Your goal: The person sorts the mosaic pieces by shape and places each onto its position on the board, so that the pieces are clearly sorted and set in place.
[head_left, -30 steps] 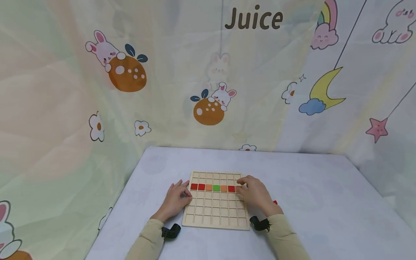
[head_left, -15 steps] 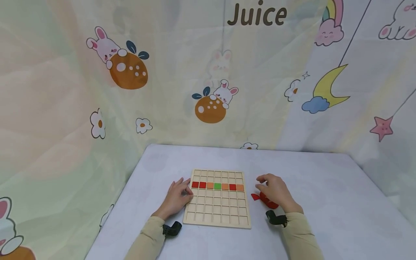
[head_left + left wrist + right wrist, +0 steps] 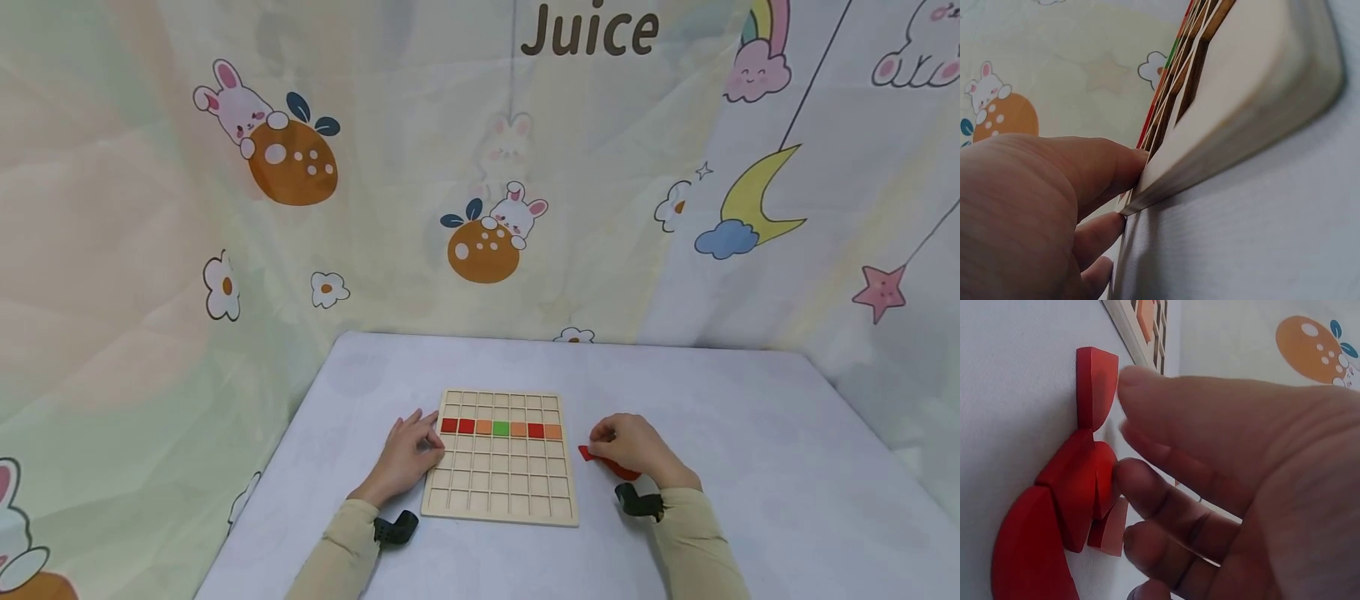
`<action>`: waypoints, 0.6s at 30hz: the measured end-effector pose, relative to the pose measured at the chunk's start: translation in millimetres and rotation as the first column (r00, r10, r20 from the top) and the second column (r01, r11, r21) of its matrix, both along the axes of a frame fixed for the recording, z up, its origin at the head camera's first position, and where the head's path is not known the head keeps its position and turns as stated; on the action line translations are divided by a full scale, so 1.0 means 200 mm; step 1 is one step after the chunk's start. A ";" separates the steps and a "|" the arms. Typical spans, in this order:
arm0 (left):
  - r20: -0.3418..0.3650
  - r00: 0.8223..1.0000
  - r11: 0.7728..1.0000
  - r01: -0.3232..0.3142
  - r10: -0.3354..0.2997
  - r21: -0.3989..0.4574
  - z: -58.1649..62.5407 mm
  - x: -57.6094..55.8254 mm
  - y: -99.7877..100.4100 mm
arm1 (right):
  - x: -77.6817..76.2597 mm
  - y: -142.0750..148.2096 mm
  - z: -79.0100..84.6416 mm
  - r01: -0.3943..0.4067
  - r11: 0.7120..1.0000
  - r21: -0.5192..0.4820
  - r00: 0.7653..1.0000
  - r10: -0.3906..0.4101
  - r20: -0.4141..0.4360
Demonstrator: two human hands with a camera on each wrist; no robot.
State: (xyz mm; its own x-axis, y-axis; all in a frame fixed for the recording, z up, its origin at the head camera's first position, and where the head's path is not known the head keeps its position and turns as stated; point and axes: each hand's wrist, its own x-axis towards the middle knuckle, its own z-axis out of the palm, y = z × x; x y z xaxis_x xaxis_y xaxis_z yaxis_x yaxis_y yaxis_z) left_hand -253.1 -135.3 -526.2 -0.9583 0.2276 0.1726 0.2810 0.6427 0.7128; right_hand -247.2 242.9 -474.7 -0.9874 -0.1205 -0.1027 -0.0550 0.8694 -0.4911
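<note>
A pale wooden grid board (image 3: 501, 487) lies on the table, a row of coloured square tiles (image 3: 500, 428) set across it in red, orange and green. My left hand (image 3: 408, 454) pinches the board's left edge; in the left wrist view, the thumb (image 3: 1129, 164) is on the rim and a finger is at the side. To the right, my right hand (image 3: 637, 446) hovers over a small pile of red wooden blocks (image 3: 1069, 487). Its thumb is beside the uppermost red block (image 3: 1097, 384), and a fingertip is right at a rounded red block (image 3: 1106, 472).
A white cloth covers the table (image 3: 750, 467). Behind it hangs a printed fabric backdrop (image 3: 390, 167) with rabbits, oranges and flowers. A black wrist camera (image 3: 396, 528) is strapped to the left wrist, another camera (image 3: 639, 502) to the right.
My right hand has left an orange tile at the row's right end and moved right to the red blocks, lowering onto them with its fingers drawing closer together. The left hand stays put.
</note>
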 end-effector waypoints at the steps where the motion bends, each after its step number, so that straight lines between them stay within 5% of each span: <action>1: 0.001 1.000 1.000 -0.001 0.001 0.000 0.00 0.00 0.00 | 0.00 0.00 0.00 -0.001 1.000 0.006 1.000 0.001 0.008; 18: -0.008 1.000 1.000 0.011 -0.010 0.017 0.00 0.00 0.00 | 0.03 -0.06 0.00 0.015 1.000 0.024 1.000 -0.015 0.024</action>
